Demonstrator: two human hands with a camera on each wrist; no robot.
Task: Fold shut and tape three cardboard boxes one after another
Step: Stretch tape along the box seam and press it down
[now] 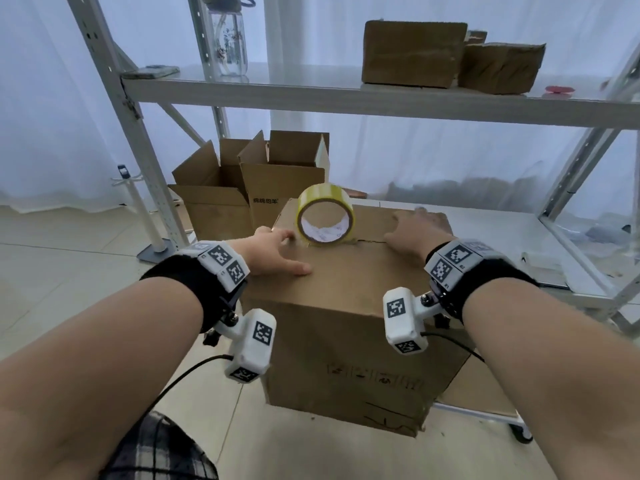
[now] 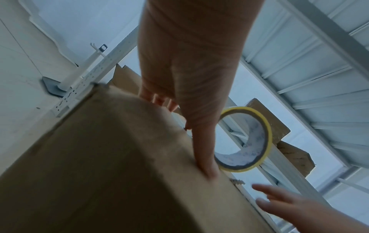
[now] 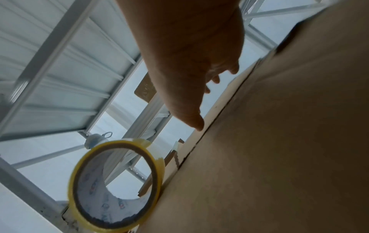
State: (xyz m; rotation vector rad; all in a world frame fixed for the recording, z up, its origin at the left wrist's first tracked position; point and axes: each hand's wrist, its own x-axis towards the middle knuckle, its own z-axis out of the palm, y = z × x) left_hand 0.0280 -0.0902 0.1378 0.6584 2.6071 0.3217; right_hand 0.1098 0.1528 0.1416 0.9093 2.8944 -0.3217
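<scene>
Cardboard fills the centre of the head view: a closed cardboard box (image 1: pixel 346 306) stands with its top flaps folded down and meeting along a ragged seam. A roll of yellow tape (image 1: pixel 325 216) stands on edge on the box's top, at the seam, between the two hands. The left hand (image 1: pixel 273 252) lies flat on the top just left of the roll, its fingers (image 1: pixel 298 269) straight and released, the thumb pressing the near flap; whether the hand touches the roll cannot be told. The right hand (image 1: pixel 414 233) spreads over the right part of the top, fingers straight and grasping nothing; in the right wrist view its thumb tip meets the flap beside the seam. Both wrists wear black bands with white marker-covered cameras. Behind the box two open cardboard boxes (image 1: pixel 242 188) stand with flaps up beside a white metal shelving rack (image 1: pixel 242 95). On the rack's upper shelf sit two more closed boxes (image 1: pixel 412 53) and a clear bottle (image 1: pixel 228 39).
</scene>
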